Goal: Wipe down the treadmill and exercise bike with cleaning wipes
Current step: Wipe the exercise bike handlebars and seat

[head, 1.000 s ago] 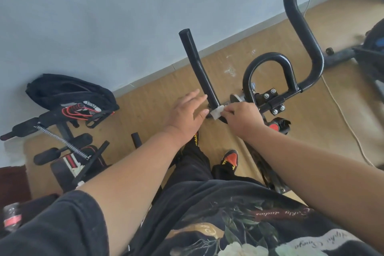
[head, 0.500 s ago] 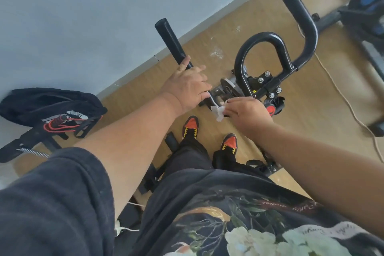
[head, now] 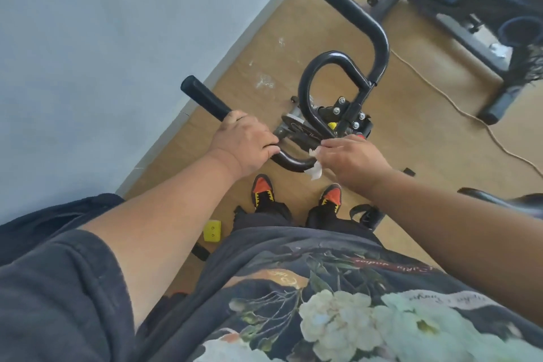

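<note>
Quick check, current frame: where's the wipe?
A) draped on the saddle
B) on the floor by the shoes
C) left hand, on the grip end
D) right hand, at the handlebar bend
D: the white wipe is pinched in the right hand against the handlebar bend, while the left hand grips the bar bare.

- We see script lettering on the shirt (head: 338,288): a red band and a pale band, lower right of frame. Neither is legible.

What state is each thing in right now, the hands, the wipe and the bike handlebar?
Left hand: wrapped around the black handlebar's left grip.
Right hand: pinching the wipe.
White crumpled cleaning wipe: pressed against the bar's bend.
Black metal exercise-bike handlebar: gripped, being wiped.
</note>
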